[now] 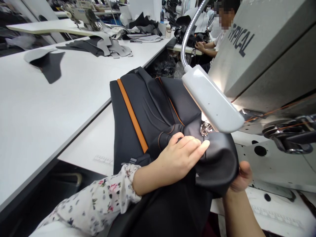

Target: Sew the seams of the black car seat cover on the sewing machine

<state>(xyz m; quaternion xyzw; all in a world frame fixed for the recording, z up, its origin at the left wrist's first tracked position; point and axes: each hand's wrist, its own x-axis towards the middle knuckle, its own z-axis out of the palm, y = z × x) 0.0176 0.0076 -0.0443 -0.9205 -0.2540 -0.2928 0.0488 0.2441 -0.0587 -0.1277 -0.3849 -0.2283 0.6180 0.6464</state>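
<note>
A black leather-look cover (153, 108) with an orange stripe and orange stitching lies bunched over the sewing machine bed and hangs toward my lap. My left hand (181, 153) grips a fold of it just left of the presser foot (205, 128), its fingers bent and its thumb close by. At the cover's right edge, my right hand (242, 177) holds the material from the side; most of its fingers are hidden behind it. The presser foot stands on the cover, and the needle is hard to make out.
A white lamp (213, 100) on a bendable neck hangs over the stitching spot. The machine head (266, 49) fills the right side. Cut grey and black pieces (101, 46) lie on the white table (81, 72). Beyond, a person (212, 46) sits working.
</note>
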